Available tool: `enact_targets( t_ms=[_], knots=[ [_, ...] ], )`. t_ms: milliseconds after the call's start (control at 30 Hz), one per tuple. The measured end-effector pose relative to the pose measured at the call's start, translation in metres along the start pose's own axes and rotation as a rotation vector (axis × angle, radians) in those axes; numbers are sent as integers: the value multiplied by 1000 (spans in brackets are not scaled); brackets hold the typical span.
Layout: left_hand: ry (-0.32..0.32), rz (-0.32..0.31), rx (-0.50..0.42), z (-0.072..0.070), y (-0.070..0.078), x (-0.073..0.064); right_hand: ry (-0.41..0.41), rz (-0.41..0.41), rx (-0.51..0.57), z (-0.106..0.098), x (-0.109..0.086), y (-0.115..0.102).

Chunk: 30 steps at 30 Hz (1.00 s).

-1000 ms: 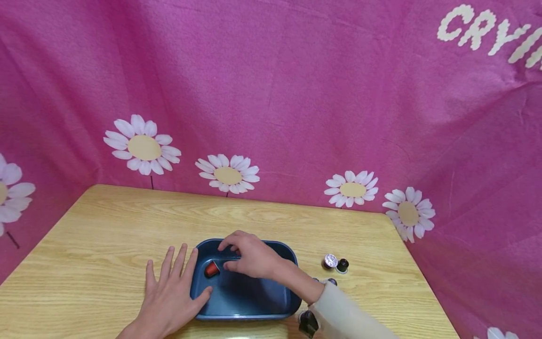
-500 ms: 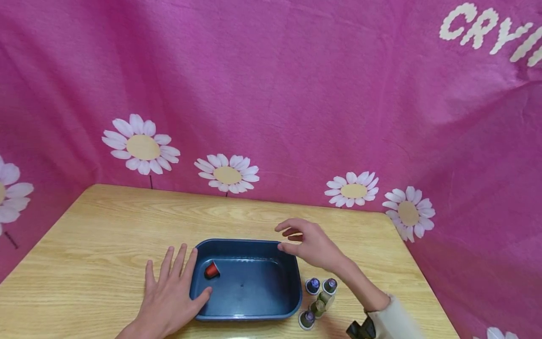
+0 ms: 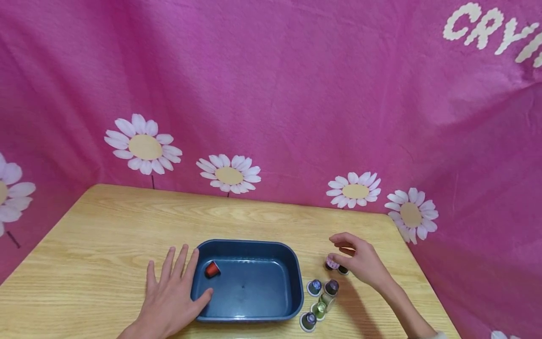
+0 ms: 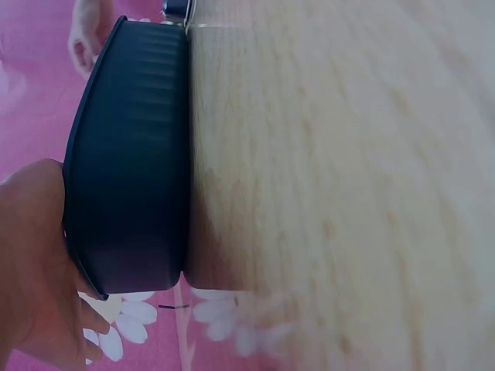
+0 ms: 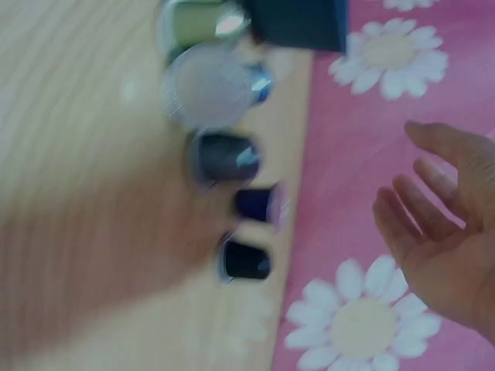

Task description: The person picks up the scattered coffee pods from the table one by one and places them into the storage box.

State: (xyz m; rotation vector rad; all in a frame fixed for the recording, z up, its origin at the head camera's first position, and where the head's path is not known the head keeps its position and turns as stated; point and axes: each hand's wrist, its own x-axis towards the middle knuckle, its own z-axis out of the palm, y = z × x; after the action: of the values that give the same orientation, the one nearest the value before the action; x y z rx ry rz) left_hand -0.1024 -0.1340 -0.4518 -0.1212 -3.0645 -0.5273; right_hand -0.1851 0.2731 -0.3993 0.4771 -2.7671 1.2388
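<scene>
My left hand (image 3: 169, 294) rests with straight, spread fingers against the left rim of a dark blue plastic tub (image 3: 250, 294); in the left wrist view the hand (image 4: 35, 270) is at the tub's rim. A red coffee capsule (image 3: 212, 270) lies on its side in the tub's left part. Right of the tub, my right hand (image 3: 360, 260) hovers with loosely bent fingers and nothing in them. Just below its fingertips are a dark capsule (image 5: 259, 205) with a pink lid, upside down, and a black capsule (image 5: 246, 260), both partly hidden in the head view.
Beside the tub's right wall stand a blue capsule (image 3: 314, 287), a dark purple one (image 3: 331, 287), a green one (image 3: 319, 310) and a violet-topped one (image 3: 308, 321). A pink cloth (image 3: 271, 117) with daisies hangs behind the wooden table (image 3: 139, 216).
My right hand has moved right, from above the tub to above the capsules on the table, uncovering the tub's floor. The left hand and red capsule have stayed put.
</scene>
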Motion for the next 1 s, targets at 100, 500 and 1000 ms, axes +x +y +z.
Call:
enact_targets(
  t_ms=[100, 500, 1000],
  knots=[
    [7, 3, -3, 0, 0, 0, 53, 22, -94, -2, -5, 15],
    [20, 17, -4, 0, -1, -1, 25, 192, -191, 2, -13, 52],
    [-8, 11, -4, -1, -2, 0, -33, 211, -178, 7, -14, 73]
  ],
)
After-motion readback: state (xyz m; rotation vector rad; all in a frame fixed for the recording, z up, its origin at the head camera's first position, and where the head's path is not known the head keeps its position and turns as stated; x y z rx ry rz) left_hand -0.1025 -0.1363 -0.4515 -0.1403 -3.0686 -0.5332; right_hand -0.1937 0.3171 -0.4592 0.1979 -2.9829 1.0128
